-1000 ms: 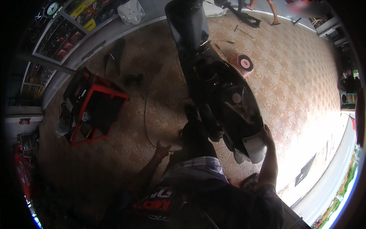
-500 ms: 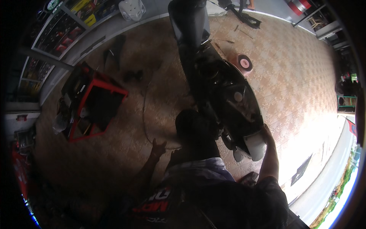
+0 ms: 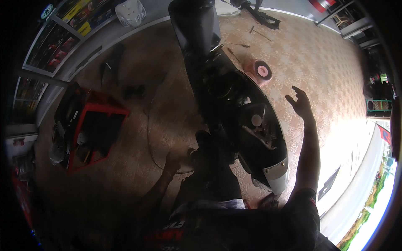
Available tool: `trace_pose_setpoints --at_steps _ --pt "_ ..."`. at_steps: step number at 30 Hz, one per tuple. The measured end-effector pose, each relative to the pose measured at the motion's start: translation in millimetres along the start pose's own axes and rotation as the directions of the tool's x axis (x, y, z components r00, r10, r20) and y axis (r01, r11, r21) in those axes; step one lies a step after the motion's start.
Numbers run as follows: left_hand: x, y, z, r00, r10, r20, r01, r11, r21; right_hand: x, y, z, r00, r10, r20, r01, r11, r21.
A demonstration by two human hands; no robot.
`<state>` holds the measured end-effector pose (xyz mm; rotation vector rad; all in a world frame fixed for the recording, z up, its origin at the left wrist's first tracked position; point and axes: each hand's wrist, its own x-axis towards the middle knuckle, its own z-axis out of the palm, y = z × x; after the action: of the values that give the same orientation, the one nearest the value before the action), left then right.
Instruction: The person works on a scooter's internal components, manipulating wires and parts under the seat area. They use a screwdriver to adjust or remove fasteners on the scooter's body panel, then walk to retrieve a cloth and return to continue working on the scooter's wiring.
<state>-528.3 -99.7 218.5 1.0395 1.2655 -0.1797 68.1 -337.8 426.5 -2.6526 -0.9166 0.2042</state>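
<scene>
A dark scooter (image 3: 274, 125) stands in the middle, its seat area uncovered and its pale tail end (image 3: 276, 178) toward me. My right hand (image 3: 300, 104) is in the air over the floor to the right of the scooter, fingers spread, holding nothing and touching nothing. My left hand (image 3: 172, 162) hangs low in shadow beside my leg, near a thin hose or cable (image 3: 149, 138) that curves over the floor. Its fingers look apart with nothing seen in them, though they are dim. The scooter's far front is partly cut off at the top.
A red tool cart (image 3: 98, 108) with things on its shelves stands at left. Beyond the scooter lie a pink round object with a dark ring (image 3: 262, 71), a T-shaped tool (image 3: 260, 33) and a black frame-like part (image 3: 266, 19). A white part (image 3: 130, 12) rests by the shelves (image 3: 52, 50).
My right hand has let go of the scooter's tail and moved forward and to the right, fingers spreading. The left hand stays low. The view has shifted slightly.
</scene>
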Motion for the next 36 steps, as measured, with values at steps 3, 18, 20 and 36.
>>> trace_pose_setpoints --at_steps 3,18,20,36 --pt "18 36 25 0.997 0.075 -0.032 -0.076 0.996 -0.052 123 -52 -2 0.967 -0.228 -0.114 0.227 0.974 -0.028" --pt "124 197 135 0.939 0.284 0.194 -0.222 0.931 -0.29 455 -139 41 0.986 -0.164 0.016 0.164 0.979 -0.12" --pt "137 212 151 0.941 0.261 0.213 -0.19 0.933 -0.305 468 -145 44 0.927 -0.344 -0.148 0.296 0.915 -0.275" --pt "255 238 320 0.842 -0.188 0.506 0.463 0.731 -0.501 489 -139 82 0.997 -0.054 0.057 0.031 0.936 0.35"
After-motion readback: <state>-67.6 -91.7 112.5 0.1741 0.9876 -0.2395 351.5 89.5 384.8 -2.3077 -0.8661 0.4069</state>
